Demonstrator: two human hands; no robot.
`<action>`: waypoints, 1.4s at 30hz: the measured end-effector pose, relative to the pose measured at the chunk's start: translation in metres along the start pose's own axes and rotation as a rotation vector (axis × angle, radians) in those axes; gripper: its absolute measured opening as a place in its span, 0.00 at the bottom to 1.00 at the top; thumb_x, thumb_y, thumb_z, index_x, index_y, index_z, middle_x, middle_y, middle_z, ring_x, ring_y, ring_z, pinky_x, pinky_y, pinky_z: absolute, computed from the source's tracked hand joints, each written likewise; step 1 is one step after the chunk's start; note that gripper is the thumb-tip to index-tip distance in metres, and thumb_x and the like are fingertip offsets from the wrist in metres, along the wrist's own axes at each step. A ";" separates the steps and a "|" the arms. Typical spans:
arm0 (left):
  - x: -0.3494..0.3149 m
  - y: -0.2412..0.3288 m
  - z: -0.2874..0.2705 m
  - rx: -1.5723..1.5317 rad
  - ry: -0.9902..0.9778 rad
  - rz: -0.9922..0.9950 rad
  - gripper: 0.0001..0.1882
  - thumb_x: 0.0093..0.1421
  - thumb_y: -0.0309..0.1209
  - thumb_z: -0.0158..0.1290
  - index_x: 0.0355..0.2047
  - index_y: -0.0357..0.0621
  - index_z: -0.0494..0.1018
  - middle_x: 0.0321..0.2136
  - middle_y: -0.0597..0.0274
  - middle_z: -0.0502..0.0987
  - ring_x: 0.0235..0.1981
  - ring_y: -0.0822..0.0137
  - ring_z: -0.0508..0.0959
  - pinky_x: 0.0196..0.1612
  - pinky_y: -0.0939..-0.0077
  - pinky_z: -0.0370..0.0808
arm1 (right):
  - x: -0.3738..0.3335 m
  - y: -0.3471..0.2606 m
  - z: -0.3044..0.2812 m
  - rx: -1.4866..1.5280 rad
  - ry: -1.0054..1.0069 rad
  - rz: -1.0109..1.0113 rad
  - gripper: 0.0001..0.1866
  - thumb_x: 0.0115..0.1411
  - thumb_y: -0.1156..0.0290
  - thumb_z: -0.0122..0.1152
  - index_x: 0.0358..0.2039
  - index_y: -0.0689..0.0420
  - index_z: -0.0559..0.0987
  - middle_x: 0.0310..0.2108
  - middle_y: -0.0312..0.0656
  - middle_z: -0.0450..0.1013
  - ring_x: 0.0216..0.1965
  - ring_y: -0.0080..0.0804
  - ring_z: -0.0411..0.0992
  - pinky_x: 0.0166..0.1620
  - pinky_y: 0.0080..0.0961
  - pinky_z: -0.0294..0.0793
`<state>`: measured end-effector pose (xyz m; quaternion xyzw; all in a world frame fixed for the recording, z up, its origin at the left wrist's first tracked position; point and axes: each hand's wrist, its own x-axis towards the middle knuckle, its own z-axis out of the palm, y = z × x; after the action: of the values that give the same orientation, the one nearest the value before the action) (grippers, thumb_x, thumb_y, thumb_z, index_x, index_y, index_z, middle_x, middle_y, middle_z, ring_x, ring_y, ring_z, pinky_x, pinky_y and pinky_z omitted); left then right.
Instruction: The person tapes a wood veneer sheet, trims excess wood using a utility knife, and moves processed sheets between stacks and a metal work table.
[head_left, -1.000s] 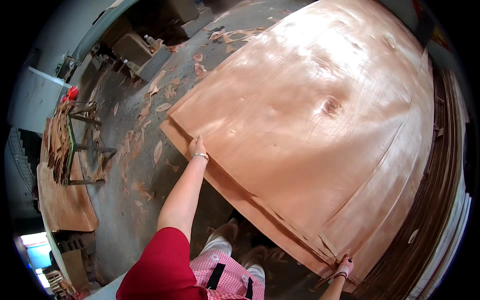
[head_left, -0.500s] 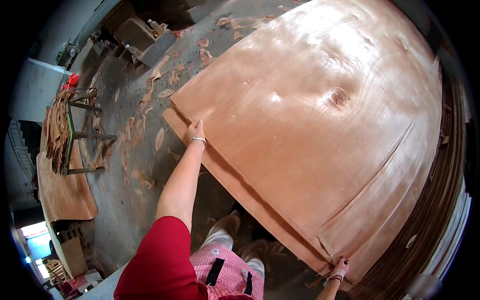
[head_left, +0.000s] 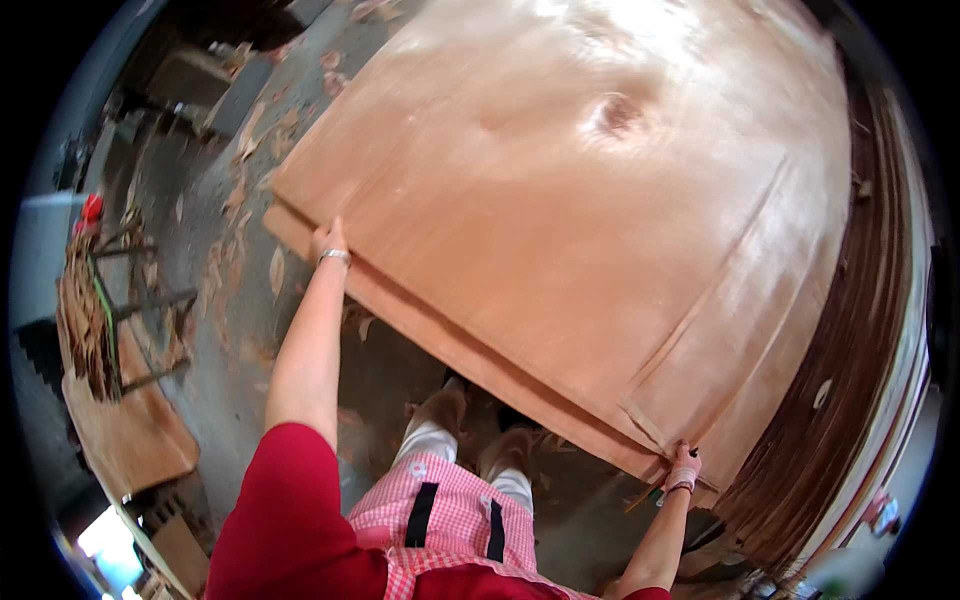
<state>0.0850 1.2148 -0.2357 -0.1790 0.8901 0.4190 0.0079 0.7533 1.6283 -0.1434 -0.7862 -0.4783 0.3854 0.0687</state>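
A large reddish-tan wood veneer sheet point(head_left: 500, 250) with a knot and wavy bulges spreads before me. Beneath its near edge the border of a second veneer sheet point(head_left: 430, 338) sticks out. My left hand point(head_left: 331, 239), with a band at the wrist, is closed on the upper sheet's near edge close to its left corner. At the near right corner my right hand point(head_left: 684, 466), partly covered in pale cloth, grips the veneer edge. A small dark thing shows at its fingers, too small to name. Long creases run along the sheet's right side.
Stacked dark veneer layers point(head_left: 858, 300) line the right side. On the left stand a metal frame point(head_left: 150, 310) with veneer strips point(head_left: 88, 320) and a curved veneer piece point(head_left: 130, 440). Scraps point(head_left: 235, 190) litter the concrete floor. A grey block point(head_left: 240, 95) is farther back.
The view has shifted, so the sheet and both hands sit differently in the picture. Both hands keep their hold on the veneer, and more of my right forearm shows.
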 end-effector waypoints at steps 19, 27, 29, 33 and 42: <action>-0.264 0.118 0.046 1.197 -0.729 0.359 0.53 0.49 0.60 0.43 0.60 0.37 0.30 0.61 0.48 0.25 0.62 0.56 0.26 0.60 0.54 0.31 | -0.125 0.050 0.034 0.344 0.117 0.011 0.16 0.45 0.63 0.62 0.15 0.62 0.70 0.09 0.33 0.60 0.15 0.19 0.56 0.20 0.23 0.59; -0.251 0.107 0.059 1.349 -0.734 0.323 0.54 0.49 0.61 0.42 0.60 0.40 0.26 0.61 0.51 0.23 0.62 0.57 0.26 0.61 0.55 0.32 | -0.090 0.058 -0.027 0.626 -0.036 0.083 0.19 0.47 0.66 0.60 0.09 0.56 0.62 0.06 0.32 0.57 0.08 0.19 0.55 0.12 0.21 0.54; -0.248 0.106 0.062 1.369 -0.730 0.303 0.54 0.49 0.62 0.42 0.60 0.41 0.26 0.61 0.51 0.23 0.62 0.57 0.26 0.61 0.56 0.33 | -0.087 0.052 -0.052 0.717 -0.118 0.155 0.18 0.47 0.67 0.60 0.10 0.55 0.63 0.06 0.33 0.58 0.06 0.21 0.56 0.10 0.20 0.54; -0.229 0.075 0.065 1.367 -0.664 0.348 0.54 0.49 0.62 0.42 0.60 0.41 0.27 0.61 0.51 0.24 0.62 0.56 0.27 0.61 0.56 0.33 | -0.063 0.093 -0.075 0.665 -0.040 0.181 0.17 0.47 0.66 0.63 0.11 0.56 0.67 0.09 0.31 0.60 0.09 0.17 0.56 0.12 0.19 0.53; -0.242 0.100 0.061 1.327 -0.721 0.345 0.55 0.48 0.61 0.44 0.59 0.37 0.28 0.61 0.47 0.25 0.62 0.55 0.27 0.60 0.53 0.35 | -0.048 0.181 -0.210 -0.208 0.464 -0.049 0.17 0.48 0.65 0.59 0.14 0.63 0.66 0.10 0.34 0.60 0.15 0.17 0.56 0.18 0.21 0.57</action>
<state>0.2702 1.3941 -0.1610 0.1519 0.9126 -0.1741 0.3374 1.0093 1.5476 -0.0578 -0.8445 -0.5057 0.1418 0.1047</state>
